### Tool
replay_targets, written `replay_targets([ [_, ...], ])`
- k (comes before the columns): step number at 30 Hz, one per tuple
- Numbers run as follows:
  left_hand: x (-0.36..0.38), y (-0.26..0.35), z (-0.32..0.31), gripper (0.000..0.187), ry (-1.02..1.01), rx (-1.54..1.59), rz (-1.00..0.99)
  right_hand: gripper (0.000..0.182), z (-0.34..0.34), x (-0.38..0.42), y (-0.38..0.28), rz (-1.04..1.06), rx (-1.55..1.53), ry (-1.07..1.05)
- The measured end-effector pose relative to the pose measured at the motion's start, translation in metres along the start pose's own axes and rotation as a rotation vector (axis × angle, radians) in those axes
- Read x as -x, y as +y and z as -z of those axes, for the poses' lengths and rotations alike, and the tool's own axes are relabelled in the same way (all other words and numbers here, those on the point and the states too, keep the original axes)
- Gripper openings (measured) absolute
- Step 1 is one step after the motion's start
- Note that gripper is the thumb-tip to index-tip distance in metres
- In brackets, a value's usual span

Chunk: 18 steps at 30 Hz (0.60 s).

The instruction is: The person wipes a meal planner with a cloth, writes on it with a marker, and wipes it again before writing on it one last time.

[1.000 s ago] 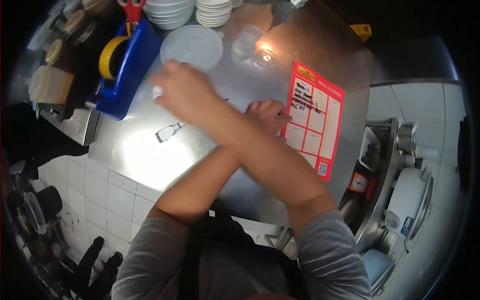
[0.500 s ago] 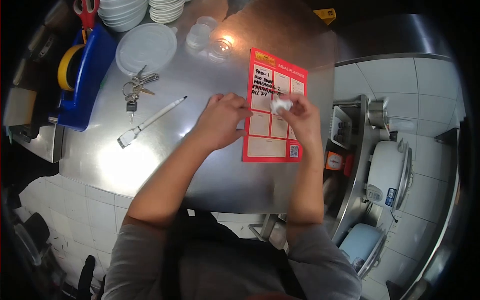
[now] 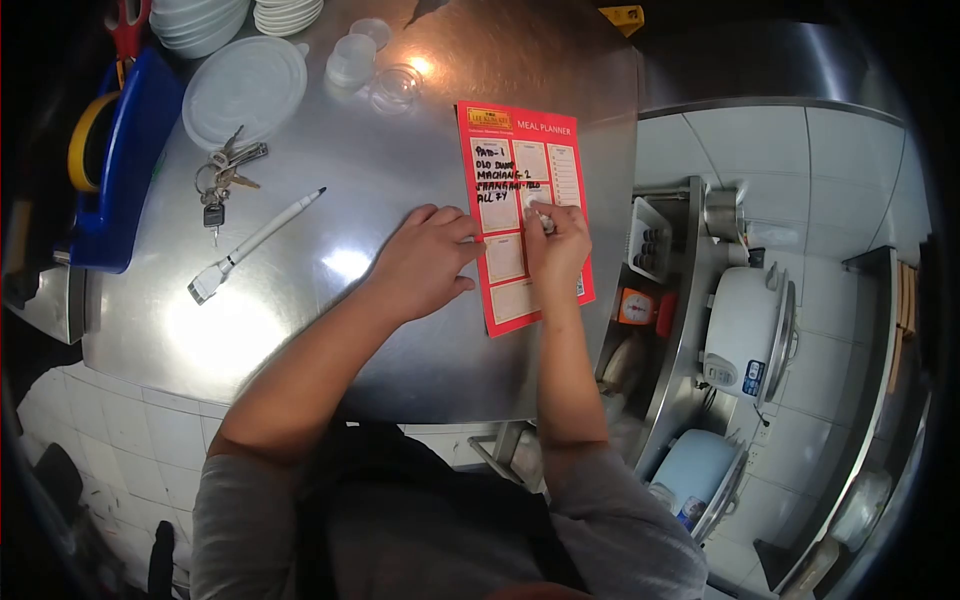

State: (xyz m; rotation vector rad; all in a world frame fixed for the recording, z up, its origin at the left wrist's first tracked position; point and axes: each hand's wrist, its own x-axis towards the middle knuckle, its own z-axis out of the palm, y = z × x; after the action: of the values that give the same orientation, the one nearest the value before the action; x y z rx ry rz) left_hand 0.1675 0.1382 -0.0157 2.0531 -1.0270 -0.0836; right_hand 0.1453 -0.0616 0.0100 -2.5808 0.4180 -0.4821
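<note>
A red-bordered meal planner sheet (image 3: 512, 303) lies slightly tilted on the steel table, with several lines of black handwriting in its upper left. In my right hand (image 3: 562, 248) is a crumpled white tissue (image 3: 541, 212), pinched between thumb and fingers and pressed to the sheet just below and right of the writing. The fingers mostly cover the tissue. My left hand (image 3: 425, 262) rests at the sheet's left edge, fingers loosely bent and apart, fingertips touching the edge. Left of that hand lies a white pen (image 3: 265, 238) with a dark tip and a brush-like end.
On the steel table (image 3: 400, 370) are a key bunch (image 3: 228, 178), a round translucent lid (image 3: 245, 92), small clear cups (image 3: 352, 62) and stacked white bowls (image 3: 200, 22). A blue bin (image 3: 140, 165) holds yellow tape and red-handled scissors. White cookers (image 3: 745, 330) stand right.
My right hand has lowered the tissue onto the sheet and moved slightly down. My left hand stays at the sheet's edge. The whole view has shifted, so the table items appear further left.
</note>
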Motion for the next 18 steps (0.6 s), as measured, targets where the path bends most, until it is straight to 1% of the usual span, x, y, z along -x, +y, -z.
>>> replay_targets([
  [4,0.0,-0.005,-0.006,0.047,-0.003,0.035,-0.011,0.014,-0.022,0.007,-0.007,0.249,0.024,0.048],
  [8,0.0,-0.003,-0.002,0.046,-0.005,0.009,-0.015,0.014,-0.019,-0.002,-0.003,0.117,0.024,0.051],
  [11,0.0,-0.003,-0.002,0.045,-0.008,-0.002,-0.015,0.014,-0.026,0.003,-0.019,0.199,-0.005,0.027],
  [16,0.002,-0.003,-0.002,0.045,0.003,-0.001,-0.017,0.013,-0.026,0.0,-0.012,0.137,-0.019,0.011],
  [18,0.001,-0.004,-0.002,0.044,-0.011,-0.006,-0.019,0.013,-0.027,0.004,-0.026,0.11,-0.037,-0.022],
])
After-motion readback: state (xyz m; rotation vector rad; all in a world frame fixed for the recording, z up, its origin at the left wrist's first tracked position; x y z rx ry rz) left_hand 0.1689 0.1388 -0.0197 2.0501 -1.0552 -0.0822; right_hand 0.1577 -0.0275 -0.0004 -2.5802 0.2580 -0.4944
